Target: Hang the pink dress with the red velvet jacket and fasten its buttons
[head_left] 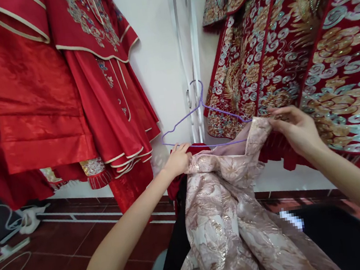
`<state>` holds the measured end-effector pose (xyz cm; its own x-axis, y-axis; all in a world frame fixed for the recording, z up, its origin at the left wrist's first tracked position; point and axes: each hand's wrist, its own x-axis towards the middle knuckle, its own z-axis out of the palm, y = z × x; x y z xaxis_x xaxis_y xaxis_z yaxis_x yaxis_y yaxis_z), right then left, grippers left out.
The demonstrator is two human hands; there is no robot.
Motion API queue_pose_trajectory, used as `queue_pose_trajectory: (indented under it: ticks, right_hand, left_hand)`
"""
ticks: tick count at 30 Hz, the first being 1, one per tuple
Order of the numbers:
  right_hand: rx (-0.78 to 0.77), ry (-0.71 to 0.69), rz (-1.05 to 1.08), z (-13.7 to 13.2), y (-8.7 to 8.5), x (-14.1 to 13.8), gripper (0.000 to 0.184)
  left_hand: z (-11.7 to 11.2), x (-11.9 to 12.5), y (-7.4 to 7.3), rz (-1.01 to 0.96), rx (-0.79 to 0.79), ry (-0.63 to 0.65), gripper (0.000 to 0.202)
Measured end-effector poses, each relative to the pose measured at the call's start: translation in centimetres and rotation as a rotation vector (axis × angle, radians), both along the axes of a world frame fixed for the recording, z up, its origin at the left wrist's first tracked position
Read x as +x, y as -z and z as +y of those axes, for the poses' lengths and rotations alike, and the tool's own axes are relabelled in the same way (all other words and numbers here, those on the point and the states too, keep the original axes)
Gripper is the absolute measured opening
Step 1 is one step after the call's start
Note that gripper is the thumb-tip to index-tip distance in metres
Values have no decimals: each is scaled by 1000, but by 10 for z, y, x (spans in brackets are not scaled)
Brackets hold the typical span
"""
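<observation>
Red garments (99, 101) flank a white wall (151, 19). I judge the brocade dress (211, 219), below the purple hanger (201, 102), soft, best taken where left hand (179, 158) and right hand (295, 131) pinch it: bodice edge (217, 162) and strap (259, 132).

The left hand (179, 157) has its grip on the left edge of a pale pink brocade dress (217, 214), right by the lower bar of a purple hanger (201, 102). I can see the right hand (294, 131) pinching the shoulder strap (258, 131), where the hanger's right end meets it; the left end juts past the cloth. Beyond, red garments (108, 95) hang left, a red-and-gold embroidered garment (271, 52) right. White shoes (29, 221) sit on the tiled floor (70, 260), left.
</observation>
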<state>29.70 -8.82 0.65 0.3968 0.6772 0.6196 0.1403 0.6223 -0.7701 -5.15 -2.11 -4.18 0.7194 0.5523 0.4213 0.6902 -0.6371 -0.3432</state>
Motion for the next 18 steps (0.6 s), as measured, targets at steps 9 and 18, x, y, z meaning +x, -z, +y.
queue_pose_trajectory:
  ticks: [9, 18]
  right_hand:
    - [-76, -55, -533, 57, -35, -42, 27]
    - [-51, 292, -1145, 47, -44, -12, 37]
  left_hand:
    - [-1, 8, 1, -41, 23, -33, 28]
    - [-3, 7, 0, -109, 18, 2, 24]
